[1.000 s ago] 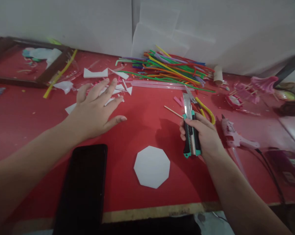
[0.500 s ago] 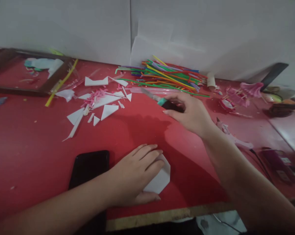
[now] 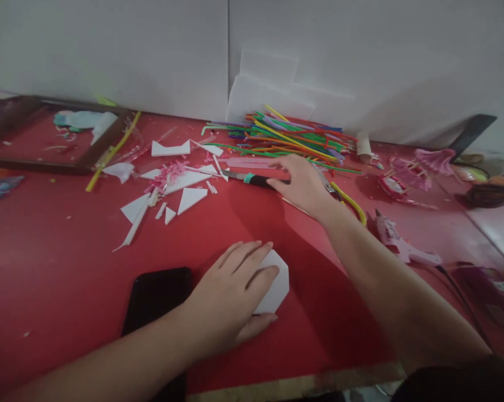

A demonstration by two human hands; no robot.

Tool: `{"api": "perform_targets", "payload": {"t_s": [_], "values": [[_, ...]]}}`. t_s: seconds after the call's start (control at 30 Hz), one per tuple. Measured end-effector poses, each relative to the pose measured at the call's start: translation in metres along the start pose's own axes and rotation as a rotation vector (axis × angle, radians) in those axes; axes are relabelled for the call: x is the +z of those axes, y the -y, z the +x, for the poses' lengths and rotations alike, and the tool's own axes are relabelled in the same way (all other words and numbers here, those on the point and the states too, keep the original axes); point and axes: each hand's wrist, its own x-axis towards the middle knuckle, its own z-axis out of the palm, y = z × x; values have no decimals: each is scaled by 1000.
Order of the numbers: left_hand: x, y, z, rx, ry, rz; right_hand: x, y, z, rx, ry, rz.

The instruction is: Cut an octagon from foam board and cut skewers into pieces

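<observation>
My left hand (image 3: 230,293) lies spread on a white many-sided piece of card or foam board (image 3: 277,285) near the table's front edge, covering its left part. Farther off, my right hand (image 3: 304,184) is over the handle of a craft knife (image 3: 260,180). The knife rests on the red table, its blade pointing left at the white scraps. Thumb and forefinger of that hand are apart, the thumb at the black handle; the other fingers are partly hidden. Scissors (image 3: 334,190) and a bent yellow pipe cleaner (image 3: 352,202) show just beyond the right wrist.
White offcuts (image 3: 192,200) and pink bits (image 3: 168,176) litter the middle left. A black phone (image 3: 157,296) lies beside my left forearm. Pipe cleaners (image 3: 293,134) are heaped by the wall. To the right are a glue gun (image 3: 404,243) and a pink craft piece (image 3: 419,170).
My right hand has lowered the craft knife onto the table and its fingers have loosened. Scissors and a yellow pipe cleaner now show beside it. The left hand stays on the white piece.
</observation>
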Motion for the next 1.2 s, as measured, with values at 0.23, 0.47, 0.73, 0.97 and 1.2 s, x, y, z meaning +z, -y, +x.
{"api": "perform_targets", "payload": {"t_s": [0.23, 0.47, 0.73, 0.97, 1.2], "values": [[2, -1, 0, -67, -3, 74, -27, -36, -62, 224, 165, -184], [5, 1, -6, -202, -151, 94, -18, -21, -105, 205, 141, -113], [-2, 3, -3, -117, -93, -100, -6, 8, -122, 184, -237, 441], [-5, -6, -5, 17, -86, -58, 2, 23, -122, 276, -378, 793], [8, -5, -8, 103, 25, 7, -9, 19, -125, 270, -413, 670]]}}
